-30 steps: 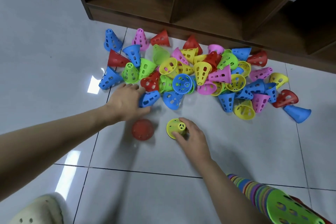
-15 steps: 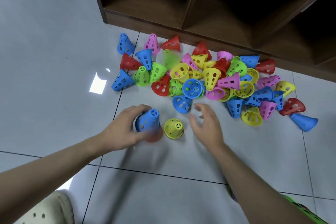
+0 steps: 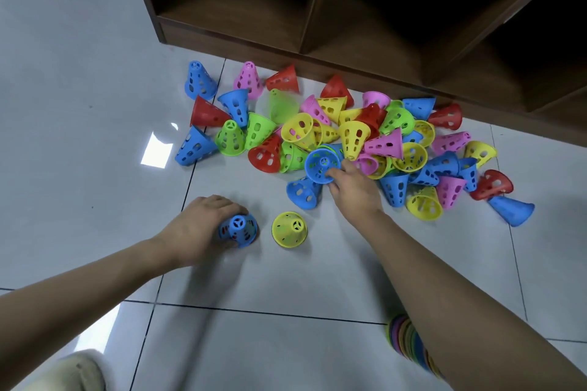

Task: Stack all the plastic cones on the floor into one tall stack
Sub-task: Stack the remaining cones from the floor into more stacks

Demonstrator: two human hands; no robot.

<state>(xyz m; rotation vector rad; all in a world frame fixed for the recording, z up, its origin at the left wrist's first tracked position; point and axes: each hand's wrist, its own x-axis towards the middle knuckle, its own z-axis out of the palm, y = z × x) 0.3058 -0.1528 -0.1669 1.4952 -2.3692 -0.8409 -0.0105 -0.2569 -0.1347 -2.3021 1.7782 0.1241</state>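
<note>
A pile of loose plastic cones [image 3: 349, 136] in blue, red, green, yellow and pink lies on the floor before a shelf. My left hand [image 3: 197, 228] grips a blue cone [image 3: 239, 229] standing upright over a red one, whose colour shows through the holes. Just right of it a yellow cone [image 3: 289, 228] stands upright, apart from both hands. My right hand [image 3: 352, 187] reaches into the pile's near edge and pinches the rim of a blue cone [image 3: 321, 165] whose open mouth faces me. A stack of nested cones [image 3: 409, 343] lies at the lower right, partly hidden behind my right forearm.
A dark wooden shelf unit [image 3: 317, 41] with open compartments runs along the back, right behind the pile. The floor is pale glossy tile [image 3: 79, 105] with dark grout lines. A cream shoe [image 3: 66, 371] shows at the lower left corner.
My left hand took a blue cone from the pile and set it over the red cone. My right hand left the yellow cone and reached up to a blue cone in the pile.
</note>
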